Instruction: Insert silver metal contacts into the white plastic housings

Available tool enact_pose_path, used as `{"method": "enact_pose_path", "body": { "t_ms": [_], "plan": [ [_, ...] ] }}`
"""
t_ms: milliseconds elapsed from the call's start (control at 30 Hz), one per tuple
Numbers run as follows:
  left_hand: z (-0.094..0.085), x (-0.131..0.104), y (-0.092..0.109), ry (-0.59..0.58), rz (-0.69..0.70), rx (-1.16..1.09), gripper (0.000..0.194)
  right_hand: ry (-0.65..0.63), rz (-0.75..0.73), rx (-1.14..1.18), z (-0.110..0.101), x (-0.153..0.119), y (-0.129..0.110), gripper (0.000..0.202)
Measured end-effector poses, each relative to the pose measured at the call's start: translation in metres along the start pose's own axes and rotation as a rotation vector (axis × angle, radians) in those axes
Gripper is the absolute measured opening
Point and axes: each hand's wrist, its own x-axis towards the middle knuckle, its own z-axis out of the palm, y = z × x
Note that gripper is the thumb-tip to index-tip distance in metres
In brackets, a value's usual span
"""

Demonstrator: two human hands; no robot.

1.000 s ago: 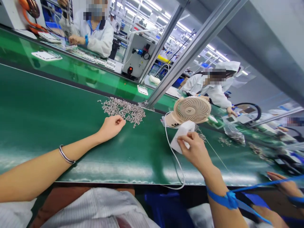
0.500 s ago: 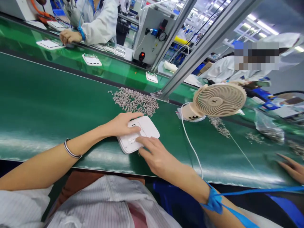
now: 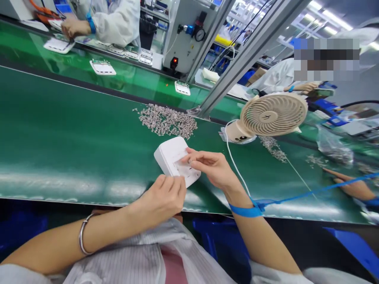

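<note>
A white, rounded plastic casing [image 3: 167,159] with a shallow recess in its top rests tilted on the green belt. My left hand [image 3: 167,195] has its fingers curled against the near edge of the casing, fingertips partly hidden. Over the recess, my right hand [image 3: 209,165] pinches thumb and index finger together; a tiny greyish bit shows at the tips, too small to name. Just beyond the casing lies a spread pile of small silvery metal pieces [image 3: 167,120].
A beige fan [image 3: 274,114] with a white cable stands to the right, near a metal post [image 3: 237,55]. Behind, white casings with circuit boards [image 3: 102,67] sit on a second green belt. A co-worker's hand [image 3: 352,187] reaches toward more metal pieces at right.
The casing has turned and shifted slightly right. My left hand has moved from its far left side to its near edge; my right hand has swung up to its right side.
</note>
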Motion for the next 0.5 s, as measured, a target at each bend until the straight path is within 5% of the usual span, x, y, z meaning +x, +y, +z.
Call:
{"method": "enact_pose_path", "body": {
  "t_ms": [233,500],
  "plan": [
    [0.008,0.005,0.003,0.095,-0.074,0.048,0.026,0.188,-0.026,-0.093,0.011,-0.002,0.002,0.010],
    [0.013,0.003,0.043,0.095,-0.225,0.203,0.038,0.043,-0.145,-0.603,0.020,-0.013,-0.006,0.015]
  ]
}}
